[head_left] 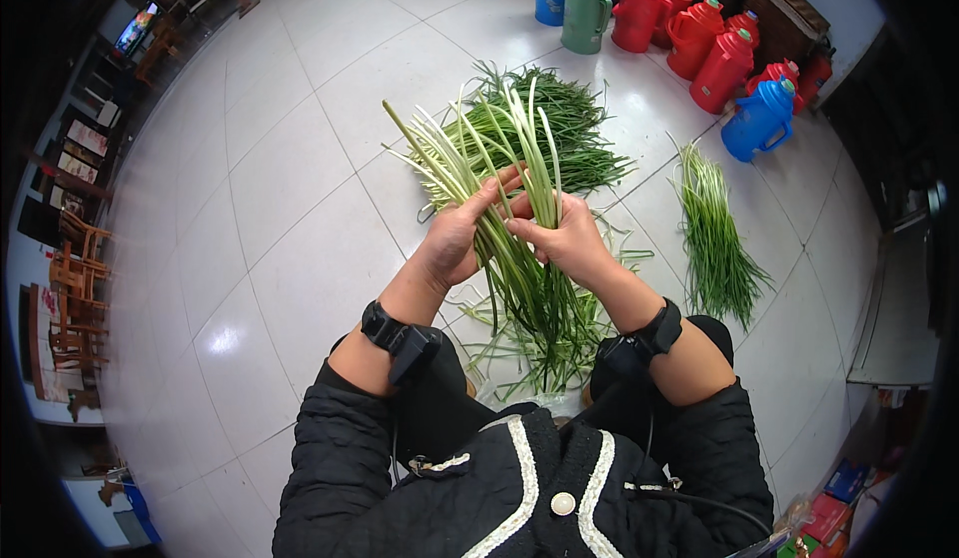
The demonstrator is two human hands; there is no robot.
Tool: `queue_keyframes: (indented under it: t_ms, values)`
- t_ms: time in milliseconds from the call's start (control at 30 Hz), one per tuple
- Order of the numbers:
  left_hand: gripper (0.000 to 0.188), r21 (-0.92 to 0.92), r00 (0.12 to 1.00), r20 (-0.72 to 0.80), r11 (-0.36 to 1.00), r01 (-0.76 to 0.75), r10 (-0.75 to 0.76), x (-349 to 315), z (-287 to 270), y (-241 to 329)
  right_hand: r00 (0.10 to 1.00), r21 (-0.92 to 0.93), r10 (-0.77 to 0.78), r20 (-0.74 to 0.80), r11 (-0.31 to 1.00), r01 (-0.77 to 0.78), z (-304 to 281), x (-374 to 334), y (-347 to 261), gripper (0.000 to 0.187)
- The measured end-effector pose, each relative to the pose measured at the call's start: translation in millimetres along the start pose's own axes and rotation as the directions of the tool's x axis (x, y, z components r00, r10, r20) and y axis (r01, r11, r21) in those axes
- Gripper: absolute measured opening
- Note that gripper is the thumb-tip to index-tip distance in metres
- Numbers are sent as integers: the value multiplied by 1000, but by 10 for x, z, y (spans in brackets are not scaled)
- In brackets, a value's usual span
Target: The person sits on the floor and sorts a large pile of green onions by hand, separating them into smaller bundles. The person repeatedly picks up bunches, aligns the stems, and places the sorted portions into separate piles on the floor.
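Observation:
My left hand [462, 228] is closed around a bunch of garlic chives [504, 248], pale stems up and dark green leaves hanging down. Some stems of the same bunch pass through my right hand [567, 236], its thumb and fingers pinched on them. Beyond the hands, a large heap of garlic chives [549, 123] lies on the tiled floor. A smaller neat bundle of chives [714, 238] rests off to the right. Under the held bunch, between my feet, loose leaves and trimmings [559, 343] are scattered.
Red, blue and green thermos flasks [721, 70] stand in a row at the far right, with a blue flask [759, 120] nearest. Wooden chairs [80, 278] line the far left. Colourful boxes [829, 513] sit at the lower right.

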State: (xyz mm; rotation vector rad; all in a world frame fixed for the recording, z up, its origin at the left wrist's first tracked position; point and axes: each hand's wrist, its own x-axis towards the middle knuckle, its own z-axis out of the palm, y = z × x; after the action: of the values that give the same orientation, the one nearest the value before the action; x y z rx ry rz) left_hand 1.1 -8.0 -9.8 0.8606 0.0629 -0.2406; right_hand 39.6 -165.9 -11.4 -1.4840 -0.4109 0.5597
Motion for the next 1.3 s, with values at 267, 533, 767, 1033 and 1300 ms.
queue_keyframes:
  t_ms: [267,533,767,1033,1300]
  values:
    - [26,124,964,-251,991,-55,85,-33,-78,84,987,353,151,50,922,-159,-315,103,-14,17]
    - [18,168,988,-142,985,-34,58,-57,34,15,968,342,170,186,912,-226,-178,86,5,17]
    - [13,177,953,-220,970,-169,206,-64,-27,156,967,243,152,206,949,-201,-204,37,-52,20]
    - [8,-4,835,-410,914,-405,368,-26,-576,512,974,220,138,178,959,-176,-390,-61,-54,18]
    - [50,-116,973,-123,970,-212,198,38,-365,241,998,166,52,26,985,-55,-375,-61,-95,19]
